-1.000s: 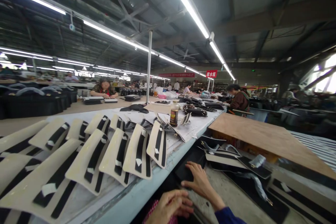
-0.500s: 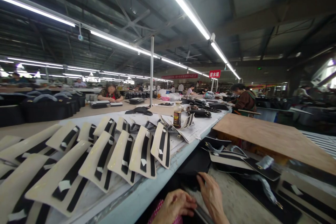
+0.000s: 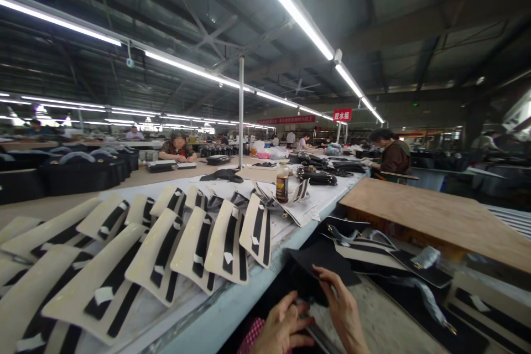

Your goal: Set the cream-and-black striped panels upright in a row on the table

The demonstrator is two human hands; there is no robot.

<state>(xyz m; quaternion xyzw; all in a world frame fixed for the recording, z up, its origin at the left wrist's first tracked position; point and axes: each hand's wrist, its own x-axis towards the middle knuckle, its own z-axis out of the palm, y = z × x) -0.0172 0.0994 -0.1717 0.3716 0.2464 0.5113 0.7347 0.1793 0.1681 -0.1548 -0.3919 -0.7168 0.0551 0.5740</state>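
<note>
A black panel [image 3: 321,260], which looks like a bag part, is raised in front of me at the bench edge. My right hand [image 3: 342,310] pinches its near edge between thumb and fingers. Beside it, my left hand [image 3: 286,323] has its fingers apart, close to the dark material under the panel; whether they touch it is hard to see. The panel's lower part is lost in shadow. Right of my hands lie black and beige bag panels [image 3: 367,251] with plastic-wrapped handles [image 3: 420,298].
Rows of beige panels [image 3: 155,251] with black strips lean on the white-covered table [image 3: 286,235] at left. A glass jar [image 3: 282,183] stands behind them. A wooden board [image 3: 423,213] juts in at right. Co-workers sit further back, one in brown [image 3: 394,155].
The black panel has come up and turned more of its face into view, with my right hand on its edge. My left hand has spread its fingers and shifted slightly right.
</note>
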